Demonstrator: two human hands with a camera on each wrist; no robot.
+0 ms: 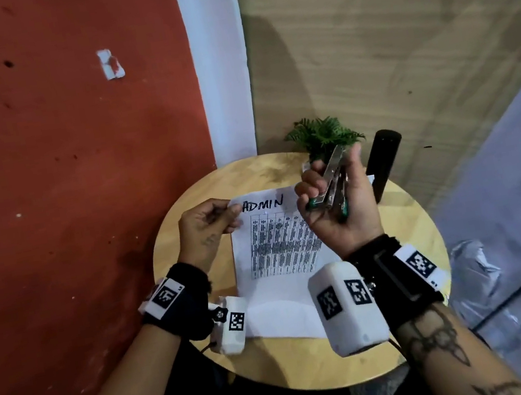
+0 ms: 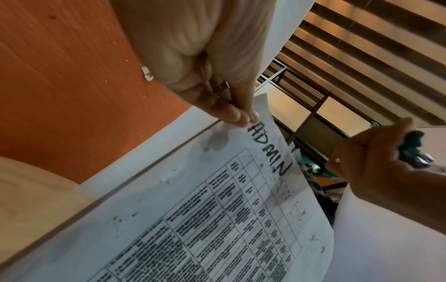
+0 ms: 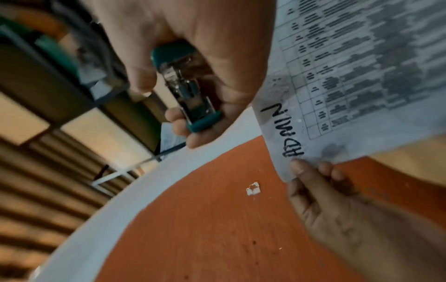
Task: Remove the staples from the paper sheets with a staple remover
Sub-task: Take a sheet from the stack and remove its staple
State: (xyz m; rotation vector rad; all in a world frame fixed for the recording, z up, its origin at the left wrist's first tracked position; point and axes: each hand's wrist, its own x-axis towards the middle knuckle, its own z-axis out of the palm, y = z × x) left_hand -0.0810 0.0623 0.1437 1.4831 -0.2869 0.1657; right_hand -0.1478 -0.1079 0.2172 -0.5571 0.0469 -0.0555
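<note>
White paper sheets [image 1: 275, 247] with a printed table and handwritten "ADMIN" lie over a round wooden table [image 1: 409, 240]. My left hand [image 1: 211, 221] pinches their top left corner, thumb and fingers on the paper [image 2: 193, 209] beside the "A". My right hand [image 1: 332, 198] is raised above the sheets' top right and grips a metal staple remover with green handles [image 1: 330, 195], seen close in the right wrist view as the staple remover [image 3: 190, 99] in the curled fingers. The sheets [image 3: 362, 76] hang next to it. No staple is plainly visible.
A small green plant [image 1: 321, 134] and a black cylinder [image 1: 383, 161] stand at the table's far edge. A red wall [image 1: 71, 161] rises on the left, a wood panel [image 1: 397, 34] behind. Crumpled plastic [image 1: 473, 267] lies right of the table.
</note>
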